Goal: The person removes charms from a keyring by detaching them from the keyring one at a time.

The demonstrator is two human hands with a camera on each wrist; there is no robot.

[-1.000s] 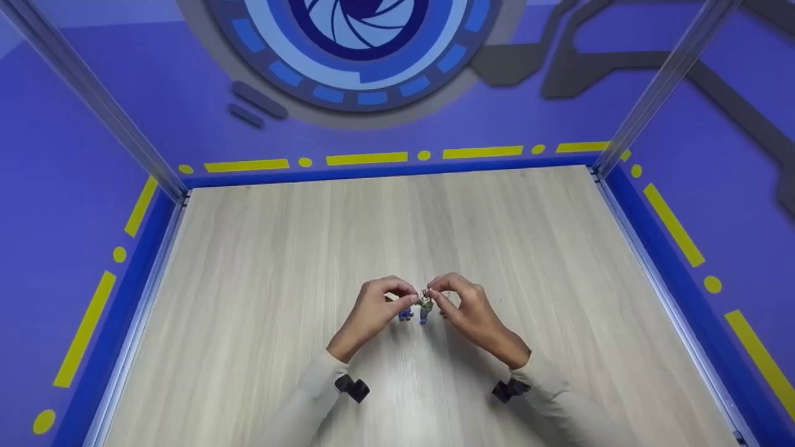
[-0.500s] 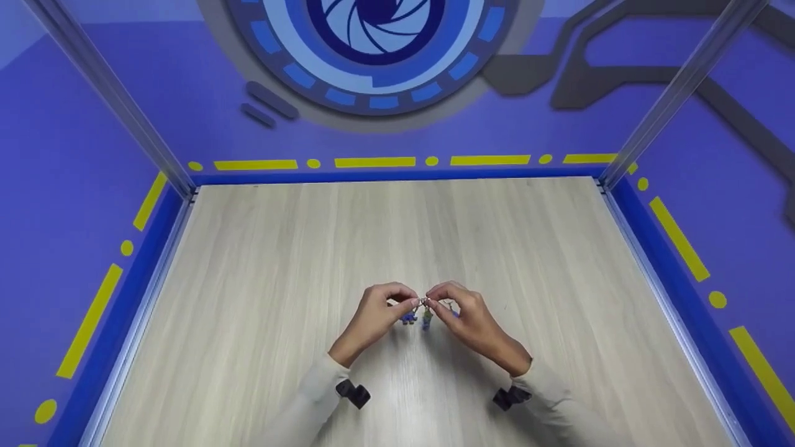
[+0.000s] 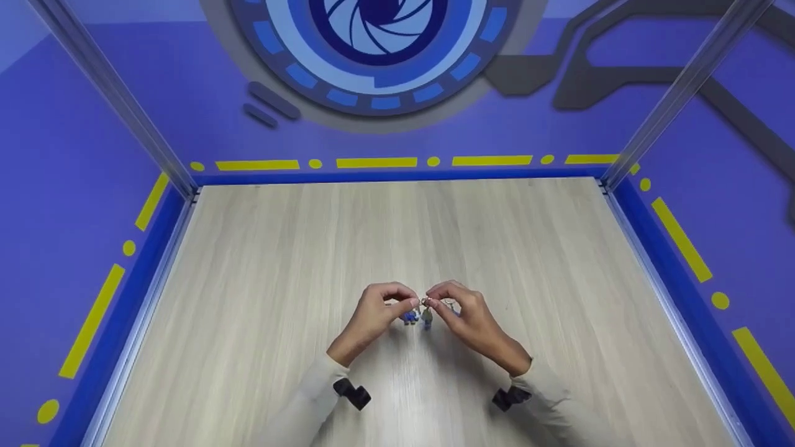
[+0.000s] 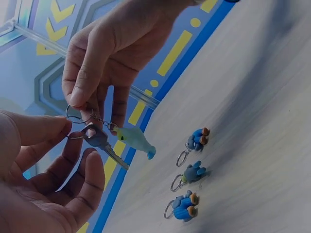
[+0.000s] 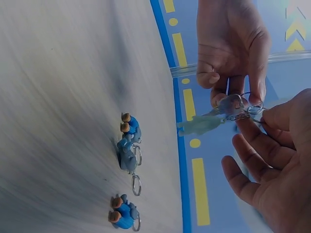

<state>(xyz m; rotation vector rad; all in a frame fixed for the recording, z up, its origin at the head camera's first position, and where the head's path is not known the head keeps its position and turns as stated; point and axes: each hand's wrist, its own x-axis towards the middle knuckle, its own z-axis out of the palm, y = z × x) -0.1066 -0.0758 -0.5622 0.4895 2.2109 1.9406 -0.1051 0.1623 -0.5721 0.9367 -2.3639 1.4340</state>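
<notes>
Both hands meet above the table, working at a metal split ring (image 4: 77,115). My left hand (image 3: 374,313) pinches between thumb and fingertip at a key (image 4: 99,141), near its head. My right hand (image 3: 469,310) pinches the split ring with thumb and forefinger. From it a short chain carries a pale green figure keychain (image 4: 136,138), which hangs beside the key. In the right wrist view the key (image 5: 228,104) and the green keychain (image 5: 201,125) overlap. Whether the key is threaded on the ring cannot be told, as fingertips hide part of it.
Three figure keychains with rings lie on the table below the hands: a blue one with brown feet (image 4: 197,140), a grey-blue one (image 4: 193,172) and another blue one (image 4: 184,208). Purple-blue panels (image 3: 310,136) enclose the wooden table (image 3: 279,248) at back and sides.
The head view has tilted slightly, so the hands sit a little lower in it. Both hands stay together with small finger movements, and the hanging keychain has turned a little.
</notes>
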